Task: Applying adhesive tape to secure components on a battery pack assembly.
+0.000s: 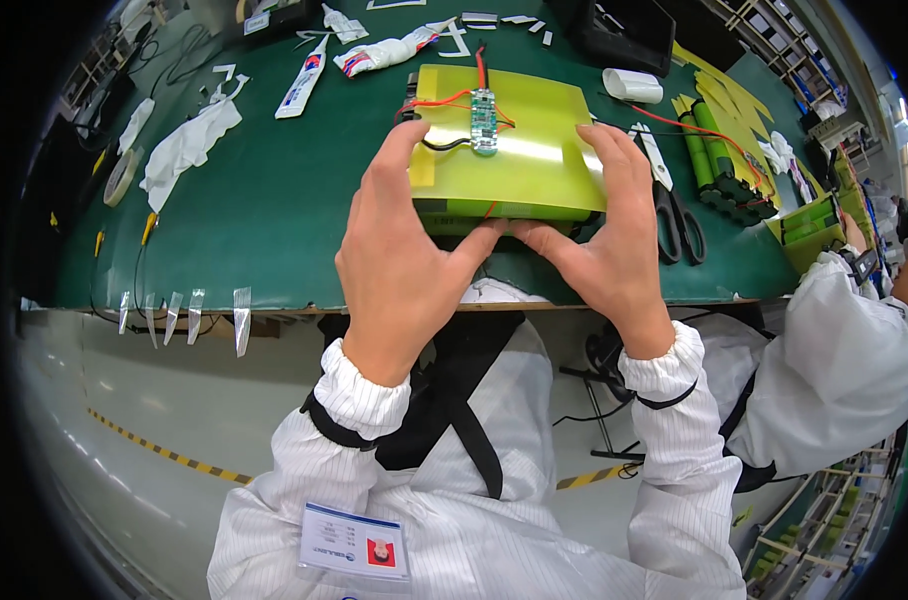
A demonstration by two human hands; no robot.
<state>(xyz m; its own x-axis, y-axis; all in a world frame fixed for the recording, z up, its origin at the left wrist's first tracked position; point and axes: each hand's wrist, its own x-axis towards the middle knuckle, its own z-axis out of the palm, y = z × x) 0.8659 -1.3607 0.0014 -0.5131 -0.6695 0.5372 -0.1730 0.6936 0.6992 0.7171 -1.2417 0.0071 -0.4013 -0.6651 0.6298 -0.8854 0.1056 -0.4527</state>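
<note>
The head view is showing a battery pack lying in front of the person at the near middle of a green bench, though whether its underside is touching the bench is hard to tell. The left hand is curving around the near left corner, pinching the pack between a thumb at the near edge and fingers along the left side. The right hand is pinching the opposite corner likewise, its fingers reaching up the right side, and the two thumbs are almost meeting at the near edge. A yellow sheet is covering the pack's top, and a narrow green circuit board is sitting on it, with red and black wires running from it. Just right of the right hand, black-handled scissors are lying on the bench, and beyond them a second pack is showing its green cells. Two white tubes and a crumpled white cloth are lying left of the pack, while clear tape strips are hanging from the bench's front edge. A co-worker in white is sitting at the right.
</note>
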